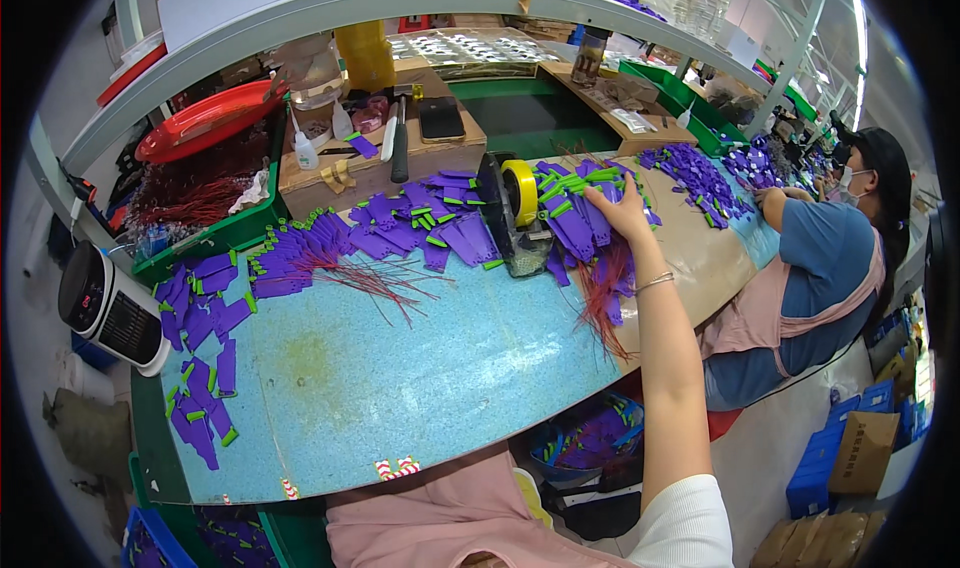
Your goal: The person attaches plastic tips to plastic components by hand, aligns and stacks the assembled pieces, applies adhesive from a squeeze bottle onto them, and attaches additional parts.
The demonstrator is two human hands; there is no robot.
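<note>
My right hand (622, 211) reaches out to the pile right of the tape dispenser (505, 213), which carries a yellow roll. Thumb and forefinger are spread apart over the green ends of flat purple pieces (572, 230); the other fingers are partly hidden. Thin red wires (604, 308) hang beside and below that hand. More purple pieces (385, 223) with green ends lie in an overlapping row left of the dispenser. Their line curves down the table's left side, where loose pieces (205, 408) lie. Red wires (375, 278) spread onto the blue tabletop (420, 378). My left hand is out of view.
At left stand a white heater-like device (110, 308) and a green bin (215, 230) of red wires under a red tray (210, 123). A hammer (400, 138) and phone (441, 119) lie on a wooden box. A co-worker (800, 268) sits at right. A shelf beam (430, 0) crosses above.
</note>
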